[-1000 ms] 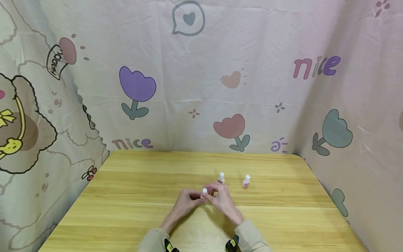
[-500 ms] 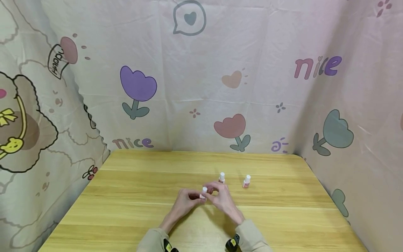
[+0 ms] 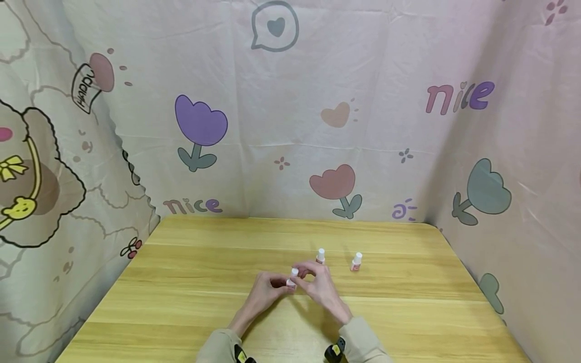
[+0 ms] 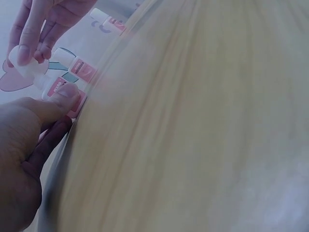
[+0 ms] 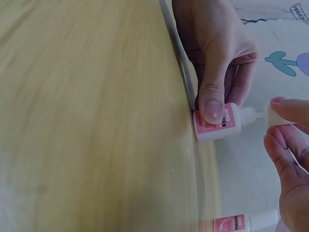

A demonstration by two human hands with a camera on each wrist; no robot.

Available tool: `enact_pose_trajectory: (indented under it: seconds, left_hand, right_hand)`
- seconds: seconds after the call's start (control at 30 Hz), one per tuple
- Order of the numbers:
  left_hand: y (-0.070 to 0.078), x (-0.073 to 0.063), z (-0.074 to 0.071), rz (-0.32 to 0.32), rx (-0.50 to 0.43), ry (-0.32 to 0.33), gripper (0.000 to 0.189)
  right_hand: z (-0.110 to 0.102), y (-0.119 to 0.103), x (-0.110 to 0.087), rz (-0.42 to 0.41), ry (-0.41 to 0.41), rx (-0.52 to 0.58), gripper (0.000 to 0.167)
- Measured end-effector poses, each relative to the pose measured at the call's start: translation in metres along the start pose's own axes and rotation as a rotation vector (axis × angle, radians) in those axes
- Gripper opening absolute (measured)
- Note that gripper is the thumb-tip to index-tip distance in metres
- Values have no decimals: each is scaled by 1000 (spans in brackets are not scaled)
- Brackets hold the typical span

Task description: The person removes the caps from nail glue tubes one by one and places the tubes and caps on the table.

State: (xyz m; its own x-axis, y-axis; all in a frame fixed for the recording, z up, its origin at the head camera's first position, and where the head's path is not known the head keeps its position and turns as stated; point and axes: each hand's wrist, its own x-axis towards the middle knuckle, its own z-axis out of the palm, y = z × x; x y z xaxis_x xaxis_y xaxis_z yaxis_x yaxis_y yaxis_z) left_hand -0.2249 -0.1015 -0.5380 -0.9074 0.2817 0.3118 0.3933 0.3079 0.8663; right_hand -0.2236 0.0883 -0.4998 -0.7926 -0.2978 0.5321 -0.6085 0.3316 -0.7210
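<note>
A small white bottle (image 5: 231, 129) with a pink label stands upright on the table. My left hand (image 3: 265, 292) pinches its body between thumb and fingers. Above the bottle, my right hand (image 3: 321, 288) pinches a white cap (image 5: 273, 117) between thumb and fingertips. In the right wrist view the cap sits clear of the threaded neck (image 5: 247, 116), and a thin translucent stem (image 5: 260, 115) shows between the two. The left wrist view shows the cap (image 4: 21, 63) tilted over the bottle's shoulder, with the left thumb (image 4: 66, 92) across the label.
Two similar capped bottles stand farther back on the wooden table (image 3: 204, 262): one bottle (image 3: 321, 255) just behind my right hand, another bottle (image 3: 356, 261) to its right. A printed curtain (image 3: 272, 126) hangs along the table's back and sides.
The white cap has risen a little from the bottle in my right fingers, so more of the bottle's top shows. The left hand keeps its hold; the other bottles stay put.
</note>
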Motion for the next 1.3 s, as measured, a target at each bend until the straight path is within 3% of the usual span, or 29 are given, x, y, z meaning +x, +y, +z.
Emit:
enact_pose_trajectory:
  seconds: [0.2, 0.5, 0.9, 1.17, 1.3]
  left_hand:
    - [0, 1, 0, 5, 2, 4, 12]
    - [0, -1, -1, -15, -8, -1, 14]
    - [0, -1, -1, -3, -21, 17, 14]
    - [1, -2, 2, 2, -12, 41, 14]
    - [1, -3, 4, 1, 26, 56, 14]
  right_hand:
    - [1, -5, 0, 7, 31, -5, 26]
    - [-11, -41, 2, -2, 42, 32, 23]
    - [1, -1, -3, 58, 116, 172, 23]
    - [-4, 0, -3, 238, 110, 313, 24]
    - [-6, 1, -4, 271, 102, 359, 27]
